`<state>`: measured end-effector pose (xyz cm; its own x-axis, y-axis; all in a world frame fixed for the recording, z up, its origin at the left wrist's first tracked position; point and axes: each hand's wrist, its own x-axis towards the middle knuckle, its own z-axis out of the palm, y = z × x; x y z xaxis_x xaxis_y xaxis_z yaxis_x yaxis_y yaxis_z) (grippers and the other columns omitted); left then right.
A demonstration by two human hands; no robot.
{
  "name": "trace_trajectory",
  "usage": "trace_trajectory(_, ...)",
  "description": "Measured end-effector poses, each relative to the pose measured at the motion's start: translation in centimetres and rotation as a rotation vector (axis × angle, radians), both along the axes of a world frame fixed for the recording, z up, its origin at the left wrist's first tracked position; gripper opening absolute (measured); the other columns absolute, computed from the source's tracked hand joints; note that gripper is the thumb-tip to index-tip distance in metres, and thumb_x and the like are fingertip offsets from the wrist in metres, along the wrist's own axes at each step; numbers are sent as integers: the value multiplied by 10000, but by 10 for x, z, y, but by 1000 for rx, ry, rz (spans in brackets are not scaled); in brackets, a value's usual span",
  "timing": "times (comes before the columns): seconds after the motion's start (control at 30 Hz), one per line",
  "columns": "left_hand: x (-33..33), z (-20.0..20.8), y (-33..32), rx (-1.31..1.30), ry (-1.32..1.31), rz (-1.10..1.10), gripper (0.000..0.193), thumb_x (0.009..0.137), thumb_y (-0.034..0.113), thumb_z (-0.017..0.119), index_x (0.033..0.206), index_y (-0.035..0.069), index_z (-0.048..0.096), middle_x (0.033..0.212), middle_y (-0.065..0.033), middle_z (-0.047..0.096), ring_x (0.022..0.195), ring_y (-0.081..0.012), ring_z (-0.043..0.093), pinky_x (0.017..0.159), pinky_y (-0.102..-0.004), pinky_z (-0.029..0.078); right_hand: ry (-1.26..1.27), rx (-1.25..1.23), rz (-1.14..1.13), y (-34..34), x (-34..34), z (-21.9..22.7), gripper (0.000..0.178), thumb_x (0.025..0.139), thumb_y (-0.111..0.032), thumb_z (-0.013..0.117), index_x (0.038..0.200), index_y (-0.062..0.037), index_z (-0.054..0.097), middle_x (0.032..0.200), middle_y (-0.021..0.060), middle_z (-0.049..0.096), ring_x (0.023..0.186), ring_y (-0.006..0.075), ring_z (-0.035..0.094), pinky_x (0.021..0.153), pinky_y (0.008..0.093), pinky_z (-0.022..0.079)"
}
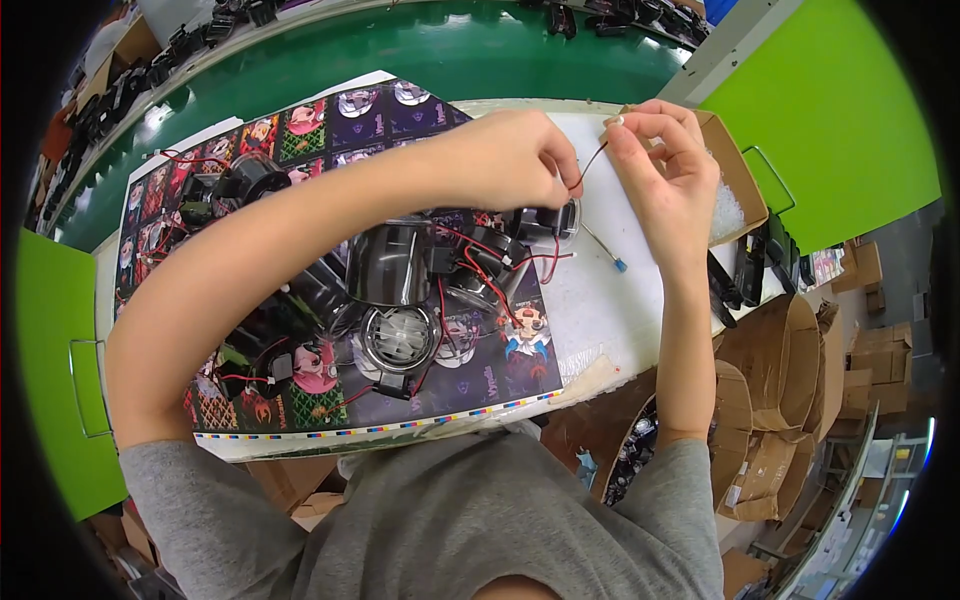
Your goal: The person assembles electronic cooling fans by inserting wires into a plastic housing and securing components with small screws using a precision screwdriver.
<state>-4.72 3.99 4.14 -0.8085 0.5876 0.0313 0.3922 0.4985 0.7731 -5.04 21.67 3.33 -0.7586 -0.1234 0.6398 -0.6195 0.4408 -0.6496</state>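
My left hand (pixel 515 160) reaches across the table with its fingers closed on a thin dark wire (pixel 592 166). Raised a little to the right, my right hand (pixel 665 175) pinches the other end of that wire between thumb and fingertips; the tip itself is too small to make out. Just under my left hand lies a black round unit with a clear rim (pixel 548 220), partly covered by the fingers. A thin metal rod with a blue end (pixel 620 265) rests on the white tabletop beside it.
Several black units with red and black wires, including a clear-fronted one (pixel 400 337), lie on a printed cartoon sheet (pixel 480 385). At the right stand a cardboard box (pixel 735 160) holding clear bits and some black parts (pixel 750 265). Green panels (pixel 830 120) flank the table; cartons (pixel 770 400) stand below.
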Motion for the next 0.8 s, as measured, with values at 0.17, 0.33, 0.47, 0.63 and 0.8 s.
trace_trajectory(0.17, 36, 5, 15, -362, 609, 159, 374, 702, 288, 642, 875, -28, 541, 670, -177, 571, 633, -328, 587, 567, -377, 483, -30, -99, 30, -12, 9, 5, 91, 723, -87, 631, 764, -9, 608, 750, 56, 581, 657, 125, 553, 579, 233, 428)
trace_trajectory(0.33, 21, -4, 14, -321, 563, 215, 417, 707, 245, 648, 888, -90, 478, 592, -186, 560, 588, -329, 592, 544, -389, 478, 120, -29, 37, -25, 16, 8, 57, 744, -32, 603, 768, 18, 586, 693, 56, 605, 596, 97, 572, 570, 220, 470)
trace_trajectory(0.47, 1, -11, -6, -63, 434, 176, 240, 677, 59, 614, 909, 11, 579, 651, -129, 580, 606, -236, 590, 567, -315, 468, -92, -213, 71, -15, 8, 5, 84, 791, -50, 577, 795, 34, 570, 722, 64, 608, 655, 102, 589, 610, 222, 485)
trace_trajectory(0.63, -13, -14, -9, -74, 241, 173, 290, 705, 74, 597, 994, 59, 576, 667, -85, 571, 618, -176, 552, 594, -292, 455, -314, -464, 297, -15, 0, -2, 126, 830, -74, 552, 848, 49, 532, 735, 103, 603, 670, 140, 604, 628, 245, 509)
trace_trajectory(0.8, -19, -15, -7, -87, 120, 109, 298, 761, 117, 612, 1053, 79, 566, 666, -62, 561, 577, -111, 486, 543, -266, 407, -410, -533, 349, 2, -6, -7, 153, 841, -93, 549, 894, 47, 513, 731, 117, 604, 688, 158, 610, 645, 252, 514)
